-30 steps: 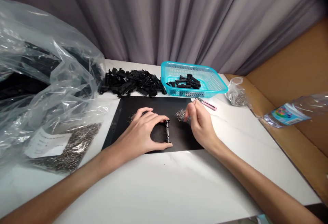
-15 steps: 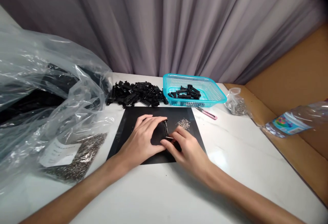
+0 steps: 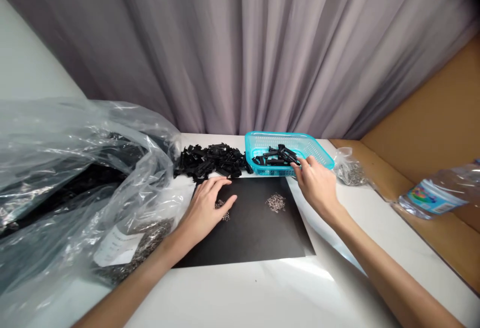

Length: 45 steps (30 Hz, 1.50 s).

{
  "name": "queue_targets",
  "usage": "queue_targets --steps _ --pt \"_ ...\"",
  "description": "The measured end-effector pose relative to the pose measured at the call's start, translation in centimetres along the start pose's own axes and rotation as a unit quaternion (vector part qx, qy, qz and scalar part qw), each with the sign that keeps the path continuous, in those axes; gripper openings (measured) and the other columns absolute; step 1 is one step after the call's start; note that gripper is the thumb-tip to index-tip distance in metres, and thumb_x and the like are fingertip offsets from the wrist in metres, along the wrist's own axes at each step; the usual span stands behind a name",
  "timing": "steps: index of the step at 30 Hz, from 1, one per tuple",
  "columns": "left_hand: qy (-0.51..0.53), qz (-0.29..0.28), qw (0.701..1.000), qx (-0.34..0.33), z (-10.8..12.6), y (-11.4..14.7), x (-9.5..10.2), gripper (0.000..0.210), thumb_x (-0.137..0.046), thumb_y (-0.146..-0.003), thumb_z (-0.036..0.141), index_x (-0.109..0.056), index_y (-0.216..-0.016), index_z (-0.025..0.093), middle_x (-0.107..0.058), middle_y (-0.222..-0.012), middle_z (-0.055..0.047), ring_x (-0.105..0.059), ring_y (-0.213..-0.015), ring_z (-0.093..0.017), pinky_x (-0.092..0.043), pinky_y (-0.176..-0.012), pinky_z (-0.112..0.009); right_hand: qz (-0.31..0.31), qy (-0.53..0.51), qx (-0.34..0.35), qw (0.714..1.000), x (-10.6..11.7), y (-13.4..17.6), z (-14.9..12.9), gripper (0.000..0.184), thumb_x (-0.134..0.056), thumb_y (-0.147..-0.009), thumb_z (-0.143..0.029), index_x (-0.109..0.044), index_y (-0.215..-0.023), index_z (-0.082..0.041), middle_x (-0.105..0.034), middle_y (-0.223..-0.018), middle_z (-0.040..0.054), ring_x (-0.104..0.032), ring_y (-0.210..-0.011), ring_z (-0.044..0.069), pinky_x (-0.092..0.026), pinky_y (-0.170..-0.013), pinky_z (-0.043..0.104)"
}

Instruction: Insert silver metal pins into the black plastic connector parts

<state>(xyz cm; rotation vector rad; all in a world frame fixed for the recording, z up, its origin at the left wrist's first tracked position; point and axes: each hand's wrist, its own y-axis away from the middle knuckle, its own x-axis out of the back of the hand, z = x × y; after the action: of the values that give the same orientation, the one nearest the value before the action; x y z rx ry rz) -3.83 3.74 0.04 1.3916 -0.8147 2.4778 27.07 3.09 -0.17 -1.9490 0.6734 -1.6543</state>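
Note:
My left hand (image 3: 206,205) hovers above the left part of a black mat (image 3: 258,238), thumb and fingers apart, nothing between them. Just beyond its thumb is a small pile of tiny metal pieces (image 3: 224,214), partly covered by the hand. My right hand (image 3: 317,183) reaches over the front rim of a blue plastic basket (image 3: 326,160). Its fingers are drawn together beside the black plastic parts (image 3: 279,155) inside; what they grip, if anything, blends with those parts. A second pile of tiny metal pieces (image 3: 276,203) lies on the mat's right side.
A heap of black plastic parts (image 3: 212,160) lies left of the basket. Large clear bags (image 3: 142,163) and a labelled bag of metal pieces (image 3: 150,243) fill the left side. On the right are a small knotted bag (image 3: 349,168), a plastic bottle (image 3: 431,198) and cardboard (image 3: 423,113).
Both hands held a black plastic part over the mat before; now they are apart. My right hand has moved up and right to the basket, and my left hand has opened. The view has tilted up.

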Motion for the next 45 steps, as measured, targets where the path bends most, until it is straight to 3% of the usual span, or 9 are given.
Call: queue_targets --steps 5,8,11,16,21,27,35,38,45 --pt "-0.005 -0.025 1.000 -0.001 -0.3 0.3 -0.6 0.027 -0.060 -0.098 0.038 -0.064 -0.119 0.021 -0.064 -0.128 -0.008 -0.061 -0.120 -0.027 -0.046 -0.106 -0.048 0.030 0.050 0.057 0.997 0.1 0.6 -2.1 0.036 -0.040 -0.109 -0.031 -0.062 -0.128 -0.012 -0.065 -0.102 0.0150 -0.059 -0.071 0.022 -0.035 -0.062 0.033" --pt "-0.018 0.000 1.000 -0.025 -0.3 0.6 -1.1 0.023 -0.063 -0.097 0.037 -0.065 -0.116 0.023 -0.066 -0.125 -0.006 -0.061 -0.117 -0.026 -0.047 -0.104 -0.045 -0.038 0.013 0.181 0.983 -0.5 0.9 -5.7 0.026 -0.042 -0.106 -0.017 -0.067 -0.104 -0.015 -0.066 -0.087 0.0092 -0.060 -0.078 0.022 -0.042 -0.072 0.034" --pt "-0.027 0.021 0.999 -0.042 -0.1 0.7 -1.3 0.021 -0.063 -0.098 0.036 -0.066 -0.114 0.023 -0.069 -0.121 -0.005 -0.063 -0.114 -0.026 -0.048 -0.102 -0.043 -0.115 0.004 0.238 0.964 -1.8 0.4 -9.5 0.028 -0.047 -0.102 -0.009 -0.060 -0.127 -0.012 -0.070 -0.099 0.0114 -0.063 -0.092 0.025 -0.047 -0.084 0.036" --pt "-0.041 0.042 0.997 -0.055 0.5 0.8 -0.9 0.015 -0.063 -0.097 0.031 -0.065 -0.109 0.022 -0.071 -0.114 -0.005 -0.065 -0.107 -0.026 -0.048 -0.097 -0.043 -0.189 -0.036 0.192 0.962 -4.1 -1.2 -13.2 0.037 -0.053 -0.095 -0.001 -0.055 -0.129 -0.014 -0.066 -0.112 0.0147 -0.064 -0.100 0.025 -0.053 -0.079 0.033" --pt "-0.050 0.074 0.995 -0.044 0.4 0.7 -0.5 0.018 -0.059 -0.092 0.016 -0.062 -0.108 0.023 -0.071 -0.108 -0.005 -0.066 -0.103 -0.027 -0.049 -0.094 -0.044 -0.165 -0.078 0.159 0.970 -4.6 -1.8 -13.4 0.022 -0.049 -0.101 -0.007 -0.056 -0.118 -0.017 -0.063 -0.113 0.0129 -0.066 -0.090 0.022 -0.049 -0.059 0.027" --pt "-0.030 0.135 0.990 -0.011 0.2 0.7 -0.6 0.032 -0.057 -0.091 0.016 -0.052 -0.122 0.021 -0.067 -0.115 -0.009 -0.066 -0.107 -0.027 -0.053 -0.096 -0.045 -0.092 -0.183 0.112 0.972 -3.7 -1.0 -12.7 0.019 -0.043 -0.108 -0.023 -0.054 -0.123 -0.018 -0.064 -0.115 0.0127 -0.064 -0.109 0.025 -0.055 -0.085 0.033" --pt "0.195 0.034 0.980 -0.013 1.6 1.0 -0.5 0.027 -0.057 -0.101 0.035 -0.058 -0.126 0.027 -0.069 -0.122 -0.004 -0.068 -0.112 -0.021 -0.056 -0.100 -0.036 -0.126 -0.507 -0.028 0.852 -0.4 2.5 -11.5 0.025 -0.053 -0.104 -0.042 -0.062 -0.113 -0.020 -0.069 -0.086 0.0016 -0.063 -0.071 0.016 -0.050 -0.065 0.027" --pt "0.242 0.011 0.970 0.009 1.9 0.9 -0.5 0.021 -0.059 -0.100 0.039 -0.065 -0.114 0.025 -0.074 -0.108 -0.001 -0.071 -0.096 -0.019 -0.058 -0.091 -0.034 -0.127 -0.497 -0.062 0.856 0.3 3.9 -10.9 0.029 -0.047 -0.107 -0.043 -0.059 -0.120 -0.020 -0.070 -0.087 0.0022 -0.065 -0.073 0.016 -0.051 -0.069 0.029" --pt "0.291 0.095 0.950 0.067 0.1 -0.7 0.3 0.025 -0.073 -0.087 0.042 -0.064 -0.099 0.022 -0.069 -0.087 0.001 -0.068 -0.082 -0.018 -0.055 -0.082 -0.033 -0.174 -0.328 0.166 0.914 0.6 6.8 -10.8 0.031 -0.036 -0.110 -0.025 -0.061 -0.128 -0.021 -0.063 -0.114 0.0118 -0.058 -0.102 0.024 -0.054 -0.089 0.040"
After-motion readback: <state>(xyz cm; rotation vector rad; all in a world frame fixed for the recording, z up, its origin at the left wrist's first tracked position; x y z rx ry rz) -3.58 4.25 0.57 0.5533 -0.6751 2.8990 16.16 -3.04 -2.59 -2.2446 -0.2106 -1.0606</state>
